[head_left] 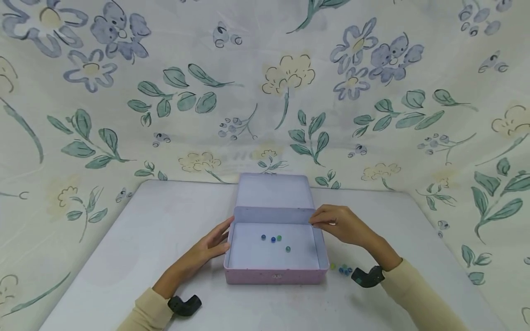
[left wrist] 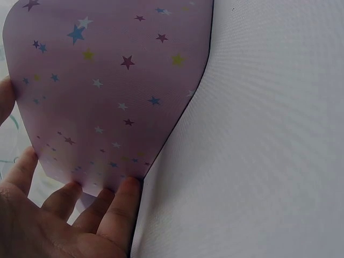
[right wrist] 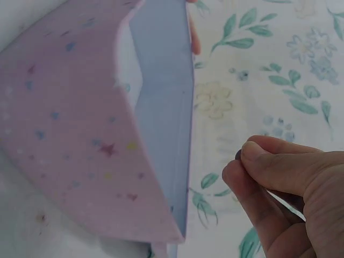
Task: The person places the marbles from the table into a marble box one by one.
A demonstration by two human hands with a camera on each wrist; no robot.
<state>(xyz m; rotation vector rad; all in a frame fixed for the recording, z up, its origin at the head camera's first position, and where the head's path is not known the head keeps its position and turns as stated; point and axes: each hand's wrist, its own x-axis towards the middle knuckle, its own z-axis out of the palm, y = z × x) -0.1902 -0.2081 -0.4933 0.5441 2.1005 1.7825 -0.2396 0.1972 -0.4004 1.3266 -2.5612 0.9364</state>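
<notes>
Left hand (head_left: 206,247) spread against one box (head_left: 261,276), four marbles (head_left: 273,239) inside, right hand (head_left: 342,225) clamped on one dark marble (right wrist: 238,154)

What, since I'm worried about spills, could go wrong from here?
The right hand pinches a small dark object, which could slip. The loose marbles outside the box sit unconfined on the table, so a bump might send them rolling. The left hand touches the box's side; a push could shift it and stir the marbles inside.
</notes>
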